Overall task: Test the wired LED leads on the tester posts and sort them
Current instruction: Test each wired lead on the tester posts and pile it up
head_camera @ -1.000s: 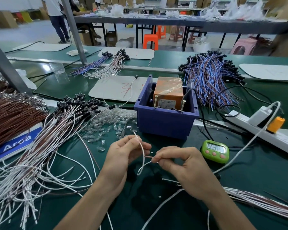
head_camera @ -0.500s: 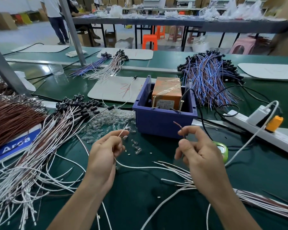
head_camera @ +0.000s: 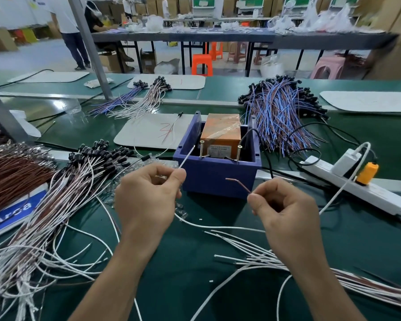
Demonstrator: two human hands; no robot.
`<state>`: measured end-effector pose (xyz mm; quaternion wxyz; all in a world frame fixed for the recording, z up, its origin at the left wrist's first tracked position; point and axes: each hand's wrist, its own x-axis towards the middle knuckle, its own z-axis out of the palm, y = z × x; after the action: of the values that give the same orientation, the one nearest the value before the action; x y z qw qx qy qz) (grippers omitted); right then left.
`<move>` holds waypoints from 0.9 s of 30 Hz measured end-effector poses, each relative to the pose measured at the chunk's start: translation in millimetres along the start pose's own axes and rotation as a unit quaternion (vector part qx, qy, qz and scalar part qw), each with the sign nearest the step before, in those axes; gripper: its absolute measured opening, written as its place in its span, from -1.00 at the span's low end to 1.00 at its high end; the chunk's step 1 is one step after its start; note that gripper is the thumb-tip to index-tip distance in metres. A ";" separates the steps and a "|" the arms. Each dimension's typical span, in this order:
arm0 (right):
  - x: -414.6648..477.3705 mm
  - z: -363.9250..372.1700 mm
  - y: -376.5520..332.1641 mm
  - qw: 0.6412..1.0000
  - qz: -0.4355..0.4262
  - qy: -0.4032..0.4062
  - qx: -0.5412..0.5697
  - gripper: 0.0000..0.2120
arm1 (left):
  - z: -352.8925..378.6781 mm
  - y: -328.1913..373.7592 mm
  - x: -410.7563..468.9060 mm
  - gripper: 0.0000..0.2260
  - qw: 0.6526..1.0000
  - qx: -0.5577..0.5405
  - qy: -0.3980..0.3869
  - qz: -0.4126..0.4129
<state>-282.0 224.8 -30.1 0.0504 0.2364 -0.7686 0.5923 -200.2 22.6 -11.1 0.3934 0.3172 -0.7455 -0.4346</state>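
Observation:
My left hand (head_camera: 146, 200) pinches a white lead wire (head_camera: 186, 156) whose bare tip reaches up to the left screw post (head_camera: 202, 148) of the tester. The tester is an orange box (head_camera: 220, 133) inside a blue bin (head_camera: 215, 176). My right hand (head_camera: 283, 212) pinches the brown lead wire (head_camera: 239, 184); its bent tip hangs in front of the bin, below the right screw post (head_camera: 239, 152) and apart from it. The white wire sags across the mat between my hands.
A large pile of white and brown leads with black caps (head_camera: 63, 195) lies at the left. More leads (head_camera: 299, 267) fan out at the lower right. Blue and brown leads (head_camera: 280, 112) lie behind the bin. A white power strip (head_camera: 347, 184) sits at the right.
Both hands have risen toward the blue bin and spread apart. The white tip now reaches the left post and the brown tip is closer to the bin's front.

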 end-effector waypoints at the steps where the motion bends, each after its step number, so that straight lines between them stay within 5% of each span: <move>1: 0.3 -0.6 0.6 1.000 -0.002 0.005 -0.004 -0.84 | 2.6 1.5 -0.2 -0.89 1.000 0.019 0.012 0.008; 11: 4.7 -7.5 4.5 0.999 -0.016 0.015 -0.027 -0.78 | 20.2 2.6 0.1 -0.70 0.998 0.046 0.033 0.027; 27: 27.5 -1.9 -6.1 0.994 -0.039 0.063 -0.082 -0.83 | 21.2 -4.8 -2.4 -0.72 0.998 0.029 0.019 0.057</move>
<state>-304.0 217.1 -14.3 0.1407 0.2234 -0.7999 0.5389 -216.7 31.0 -22.9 0.4220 0.2937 -0.7673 -0.3834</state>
